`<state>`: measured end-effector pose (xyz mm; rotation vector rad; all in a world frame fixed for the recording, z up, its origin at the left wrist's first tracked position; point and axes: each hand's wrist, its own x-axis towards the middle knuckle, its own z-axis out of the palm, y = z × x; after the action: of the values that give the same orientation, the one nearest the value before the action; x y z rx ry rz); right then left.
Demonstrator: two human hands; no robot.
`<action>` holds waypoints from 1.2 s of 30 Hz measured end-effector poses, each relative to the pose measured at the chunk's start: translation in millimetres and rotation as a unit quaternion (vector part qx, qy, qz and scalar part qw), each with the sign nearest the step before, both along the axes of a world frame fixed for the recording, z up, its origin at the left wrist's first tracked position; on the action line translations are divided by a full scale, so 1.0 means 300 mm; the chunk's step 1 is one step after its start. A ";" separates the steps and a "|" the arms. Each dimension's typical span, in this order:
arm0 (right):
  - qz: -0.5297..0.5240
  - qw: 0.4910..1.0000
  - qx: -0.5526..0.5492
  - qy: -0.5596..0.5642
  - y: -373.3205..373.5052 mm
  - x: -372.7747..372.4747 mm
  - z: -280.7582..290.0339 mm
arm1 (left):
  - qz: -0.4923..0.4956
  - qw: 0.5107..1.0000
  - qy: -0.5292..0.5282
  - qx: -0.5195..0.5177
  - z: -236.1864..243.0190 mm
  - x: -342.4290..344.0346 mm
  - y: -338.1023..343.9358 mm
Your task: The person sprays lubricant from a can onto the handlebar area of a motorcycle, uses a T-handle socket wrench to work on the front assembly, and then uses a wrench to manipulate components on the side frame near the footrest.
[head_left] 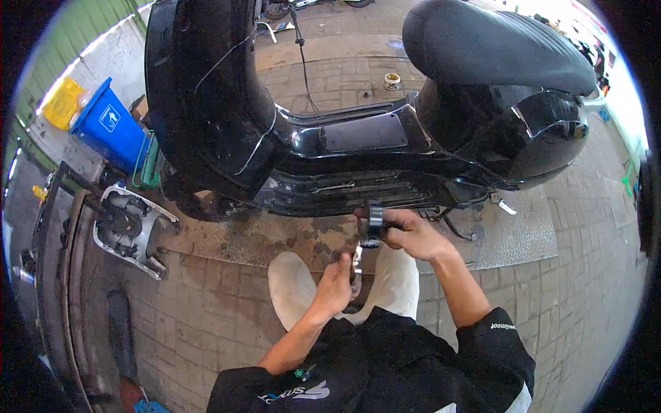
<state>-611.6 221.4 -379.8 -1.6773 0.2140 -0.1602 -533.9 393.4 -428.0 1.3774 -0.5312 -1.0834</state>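
My right hand [416, 237] is closed round a black ring-shaped roll [374, 221], which looks like a roll of black tape, held upright on its edge. Just below it, my left hand [333, 288] grips a narrow, shiny, light-coloured piece [357, 260] whose kind I cannot make out. The top of that piece comes up close to the roll; whether they touch is hidden by the fingers. Both hands are in front of my knees, near the side of a black motor scooter [365, 132].
A thin metal tool [333, 186] lies on the scooter's footboard. At the left are a light-coloured body panel [129, 226], a metal frame [71, 289] and a blue bin [110, 131]. A small tape roll [392, 78] sits on the paving beyond. A metal plate [516, 241] lies under the scooter.
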 end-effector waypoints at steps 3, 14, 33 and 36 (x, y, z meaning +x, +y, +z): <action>0.051 0.994 -0.075 -0.061 -0.001 -0.002 -0.110 | 0.047 0.999 -0.002 -0.028 0.011 0.011 -0.009; 0.050 0.992 0.093 -0.076 0.016 -0.035 0.035 | 0.102 0.989 -0.110 -0.017 -0.039 0.018 -0.018; 0.011 0.967 0.222 -0.123 0.027 -0.010 -0.056 | 0.113 0.990 -0.076 -0.026 -0.080 0.027 -0.027; 0.000 0.976 0.202 -0.084 0.019 0.017 -0.063 | 0.119 0.990 -0.064 -0.029 -0.076 0.024 -0.019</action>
<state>-606.6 227.1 -398.7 -1.2526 0.1084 -0.2406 -526.7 387.6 -450.8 1.4262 -0.4743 -0.7847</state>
